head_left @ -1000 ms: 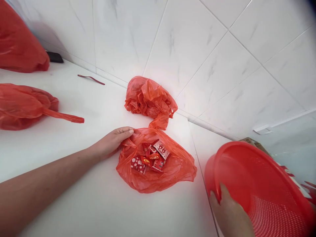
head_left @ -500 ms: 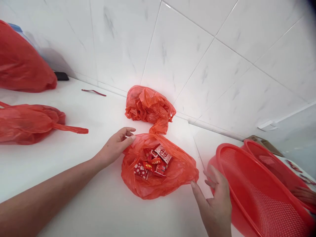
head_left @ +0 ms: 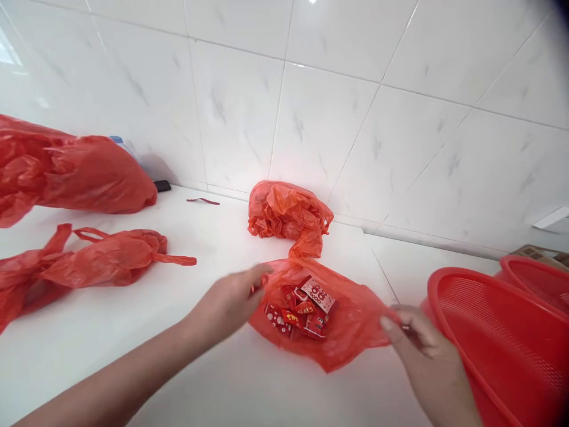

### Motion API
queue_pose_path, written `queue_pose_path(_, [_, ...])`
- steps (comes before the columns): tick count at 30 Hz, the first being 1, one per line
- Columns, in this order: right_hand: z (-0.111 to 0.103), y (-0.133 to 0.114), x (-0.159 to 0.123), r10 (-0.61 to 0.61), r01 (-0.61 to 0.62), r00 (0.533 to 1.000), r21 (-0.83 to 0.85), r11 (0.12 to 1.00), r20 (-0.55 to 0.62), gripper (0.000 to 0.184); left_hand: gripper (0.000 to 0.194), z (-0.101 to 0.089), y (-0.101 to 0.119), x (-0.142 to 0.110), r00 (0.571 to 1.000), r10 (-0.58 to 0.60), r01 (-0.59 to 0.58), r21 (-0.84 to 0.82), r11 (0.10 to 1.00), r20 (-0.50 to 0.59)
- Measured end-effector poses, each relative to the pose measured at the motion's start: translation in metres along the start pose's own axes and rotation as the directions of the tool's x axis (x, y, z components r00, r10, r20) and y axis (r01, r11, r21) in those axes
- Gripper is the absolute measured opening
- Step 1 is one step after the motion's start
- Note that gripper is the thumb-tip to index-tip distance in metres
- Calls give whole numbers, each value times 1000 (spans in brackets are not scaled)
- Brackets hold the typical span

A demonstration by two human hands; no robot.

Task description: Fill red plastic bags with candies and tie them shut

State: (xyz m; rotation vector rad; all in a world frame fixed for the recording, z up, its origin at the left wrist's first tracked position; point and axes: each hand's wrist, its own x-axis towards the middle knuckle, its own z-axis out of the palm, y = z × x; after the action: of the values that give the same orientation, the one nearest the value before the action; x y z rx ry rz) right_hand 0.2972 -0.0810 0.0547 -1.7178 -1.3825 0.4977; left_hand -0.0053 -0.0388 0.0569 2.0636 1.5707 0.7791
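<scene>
1. Your right hand (head_left: 429, 356) has thumb and forefinger closed in a pinch on the right edge of the open red bag (head_left: 355, 335); the other fingers are loosely curled. Your left hand (head_left: 226, 299) appears to pinch the opposite edge, with a bit of red film at the fingertips, though it is a little blurred.
2. The open red bag is therefore between your two hands, on the white counter (head_left: 231, 385). Inside it, between your fingertips, lies a small heap of red packets (head_left: 306, 314).
3. I judge that the step in hand is spreading the mouth of this bag. The next move calls, in my opinion, for an even hold at both edges, because such thin film could slip or tear, and the packets could slide to one side.
4. Just beside your right hand, on its outer side, is a red basket (head_left: 502, 338); I cannot tell if they touch. A second red basket (head_left: 540, 276) is behind it.
5. Well apart from your left fingers, farther left, lies a knotted red bag (head_left: 111, 261).
6. Beyond your fingertips, near the wall (head_left: 338, 130), rests a crumpled red bag (head_left: 288, 207); its tail comes very near the open one.
</scene>
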Motion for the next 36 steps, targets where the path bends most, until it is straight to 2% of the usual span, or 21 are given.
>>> queue_pose_path(2, [-10,-16,15,80,-58,989,170,984,-126,30,24,-25,8,19,976,-42,-20,-280,960,-214])
queue_pose_path(4, [-21,-33,28,136,-21,957,405,914,-256,25,28,-56,27,34,931,-53,-167,-553,816,-360])
queue_pose_path(6, [-29,-47,37,153,94,918,577,811,-365,19,30,-82,51,44,887,-25,-317,-645,695,-462])
queue_pose_path(9, [-33,-59,46,151,199,868,610,767,-473,17,25,-99,85,50,858,63,-427,-639,640,-511])
queue_pose_path(10, [-33,-62,48,123,223,873,610,760,-472,17,24,-99,93,51,862,96,-437,-632,640,-498])
queue_pose_path(12, [-30,-65,56,52,239,918,653,718,-393,15,22,-93,102,53,880,147,-433,-633,641,-452])
queue_pose_path(14, [-25,-69,65,17,188,965,739,647,-261,16,20,-86,105,56,890,158,-422,-643,640,-427])
queue_pose_path(16, [-18,-74,77,24,106,989,827,552,-143,19,20,-79,107,56,881,133,-427,-640,639,-455])
queue_pose_path(20, [6,-81,94,21,1,1000,929,369,-9,19,20,-70,112,53,824,88,-477,-600,642,-560])
queue_pose_path(23, [28,-81,97,29,-65,998,952,299,58,17,22,-64,114,57,855,134,-451,-591,668,-501])
queue_pose_path(25, [39,-82,95,25,-141,990,947,288,140,18,23,-59,115,63,866,151,-439,-582,684,-476])
queue_pose_path(26, [43,-83,93,11,-174,984,941,291,178,20,23,-56,116,67,852,148,-456,-573,680,-503])
queue_pose_path(28, [45,-85,90,-33,-201,974,930,308,222,25,23,-49,120,73,791,139,-530,-554,642,-596])
queue_pose_path(29, [45,-87,89,-52,-196,973,926,323,224,27,23,-45,123,76,781,159,-553,-550,626,-604])
queue_pose_path(30, [43,-87,88,-62,-182,975,922,343,215,28,22,-42,126,77,799,203,-552,-557,621,-566])
queue_pose_path(32, [39,-87,89,-62,-151,980,910,387,189,29,18,-37,131,78,861,292,-498,-571,653,-417])
queue_pose_path(33, [37,-86,90,-61,-138,982,903,407,178,29,16,-36,131,78,873,301,-480,-565,671,-385])
queue_pose_path(34, [36,-84,91,-64,-126,984,897,425,169,30,15,-36,130,79,865,277,-483,-551,681,-418])
queue_pose_path(36, [34,-82,93,-99,-93,983,887,451,154,33,17,-39,123,81,791,165,-524,-514,679,-589])
